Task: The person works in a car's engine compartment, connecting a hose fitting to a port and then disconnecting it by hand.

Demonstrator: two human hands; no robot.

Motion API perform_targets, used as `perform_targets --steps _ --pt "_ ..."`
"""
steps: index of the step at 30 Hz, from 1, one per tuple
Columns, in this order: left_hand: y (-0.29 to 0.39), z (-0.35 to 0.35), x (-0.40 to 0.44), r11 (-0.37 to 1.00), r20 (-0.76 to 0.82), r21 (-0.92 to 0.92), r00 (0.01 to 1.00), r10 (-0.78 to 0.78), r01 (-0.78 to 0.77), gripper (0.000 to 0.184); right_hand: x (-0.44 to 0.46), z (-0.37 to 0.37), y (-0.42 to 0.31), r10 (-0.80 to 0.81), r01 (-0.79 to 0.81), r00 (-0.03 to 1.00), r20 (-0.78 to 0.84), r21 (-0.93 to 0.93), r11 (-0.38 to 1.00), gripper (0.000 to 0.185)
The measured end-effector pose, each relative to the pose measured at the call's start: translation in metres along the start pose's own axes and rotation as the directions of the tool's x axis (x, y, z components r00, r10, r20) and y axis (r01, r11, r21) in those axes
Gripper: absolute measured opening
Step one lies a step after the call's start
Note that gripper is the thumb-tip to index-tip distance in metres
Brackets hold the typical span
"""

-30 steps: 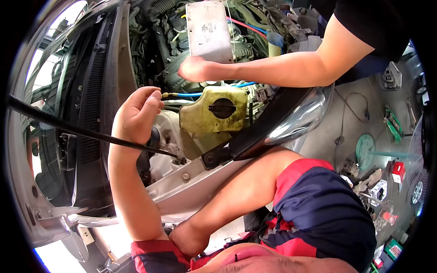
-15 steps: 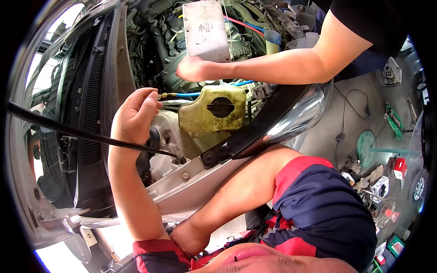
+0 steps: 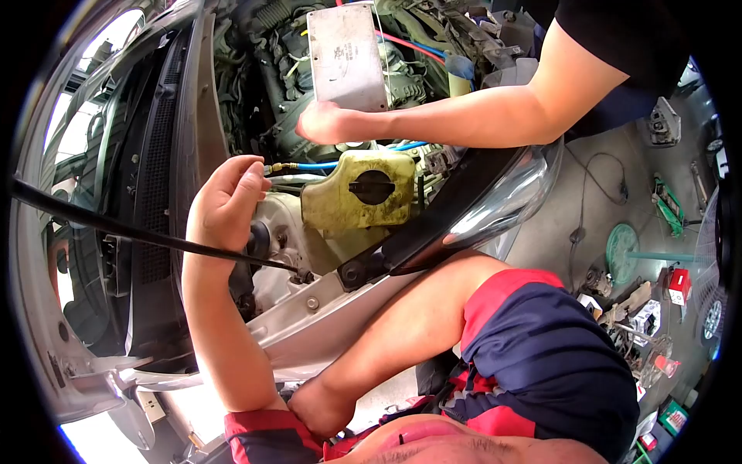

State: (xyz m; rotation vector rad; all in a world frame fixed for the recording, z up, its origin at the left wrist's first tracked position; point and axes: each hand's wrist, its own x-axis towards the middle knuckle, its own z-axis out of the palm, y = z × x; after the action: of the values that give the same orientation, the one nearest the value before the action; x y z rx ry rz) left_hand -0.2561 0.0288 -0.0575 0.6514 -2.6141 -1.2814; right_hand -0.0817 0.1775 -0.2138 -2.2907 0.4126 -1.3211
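Observation:
My left hand (image 3: 226,203) is raised over the engine bay's edge, its thumb and fingers closed around the end of a brass fitting (image 3: 283,166). From that fitting a blue hose (image 3: 317,165) runs right, behind a stained yellow reservoir (image 3: 359,189) with a black cap (image 3: 372,187). A thin black rod (image 3: 154,241) crosses in front of my left wrist. Low in the view, my right hand (image 3: 321,406) rests against my left elbow, its fingers hidden behind that arm.
A co-worker's bare arm (image 3: 471,116) reaches in from the upper right, hand beside a silver box (image 3: 348,58) on the engine. The headlight (image 3: 510,189) lies at the bay's right edge. On the floor are a green fan (image 3: 623,254), a cable and a red box (image 3: 679,286).
The view has shifted slightly. My left hand keeps its hold at the fitting, and my right hand stays by my elbow. The co-worker's arm has barely moved.

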Motion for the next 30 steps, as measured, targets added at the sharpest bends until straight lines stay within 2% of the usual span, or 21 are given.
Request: perform_targets --steps 4,8,10,11,13,14,16,17,19,20,22,26,28,30 --pt "0.003 0.001 -0.002 1.0 -0.008 0.015 1.0 -0.014 0.015 0.035 0.003 0.004 0.006 -0.088 0.088 0.996 -0.003 -0.009 0.996 0.017" --pt "0.004 0.001 -0.002 1.0 -0.011 0.008 1.0 -0.014 0.014 0.035 0.008 -0.008 0.003 -0.143 0.183 0.968 0.208 -0.19 0.965 0.017" --pt "0.004 0.001 -0.002 1.0 -0.008 0.006 1.0 -0.015 0.015 0.035 0.007 0.001 0.007 -0.149 0.181 0.973 0.177 -0.182 0.966 0.017" --pt "0.005 0.001 -0.001 1.0 -0.007 0.007 1.0 -0.015 0.015 0.035 0.002 0.014 0.013 -0.132 0.138 0.989 0.068 -0.098 0.986 0.017" --pt "0.006 0.001 -0.002 1.0 -0.006 0.014 1.0 -0.019 0.019 0.035 0.003 0.004 0.006 -0.109 0.109 0.994 0.016 -0.04 0.993 0.018" --pt "0.008 0.001 -0.003 1.0 -0.007 0.02 1.0 -0.019 0.019 0.035 0.004 -0.002 0.004 -0.111 0.117 0.991 0.074 -0.074 0.99 0.018" --pt "0.008 0.001 -0.003 1.0 -0.01 0.023 1.0 -0.017 0.017 0.035 0.002 0.009 0.008 -0.093 0.093 0.995 -0.023 0.006 0.996 0.019" --pt "0.006 0.001 -0.003 1.0 -0.014 0.019 1.0 -0.013 0.014 0.035 -0.004 0.043 0.025 -0.057 0.078 0.983 -0.172 0.121 0.99 0.019" --pt "0.006 0.001 -0.002 1.0 -0.023 0.028 1.0 -0.009 0.01 0.035 -0.007 0.04 0.025 0.003 0.023 0.984 -0.176 0.143 0.989 0.019" --pt "0.007 0.001 -0.003 0.999 -0.025 0.039 1.0 -0.01 0.011 0.035 -0.002 -0.001 0.004 0.025 -0.023 0.999 -0.039 0.044 0.999 0.019" --pt "0.008 0.001 -0.003 0.999 -0.028 0.047 1.0 -0.006 0.007 0.035 0.001 -0.023 -0.008 0.034 -0.028 0.995 0.094 -0.068 0.997 0.019" --pt "0.01 0.001 -0.004 0.998 -0.035 0.065 0.999 -0.009 0.011 0.035 0.002 -0.021 -0.007 -0.03 0.033 0.999 0.044 -0.065 0.997 0.02" --pt "0.011 0.001 -0.005 0.997 -0.039 0.076 0.999 -0.011 0.014 0.035 0.002 -0.022 -0.008 -0.036 0.042 0.997 0.068 -0.087 0.995 0.02" --pt "0.009 0.001 -0.004 0.997 -0.039 0.073 0.999 -0.006 0.009 0.035 0.005 -0.026 -0.009 -0.058 0.086 0.983 0.176 -0.16 0.983 0.02"
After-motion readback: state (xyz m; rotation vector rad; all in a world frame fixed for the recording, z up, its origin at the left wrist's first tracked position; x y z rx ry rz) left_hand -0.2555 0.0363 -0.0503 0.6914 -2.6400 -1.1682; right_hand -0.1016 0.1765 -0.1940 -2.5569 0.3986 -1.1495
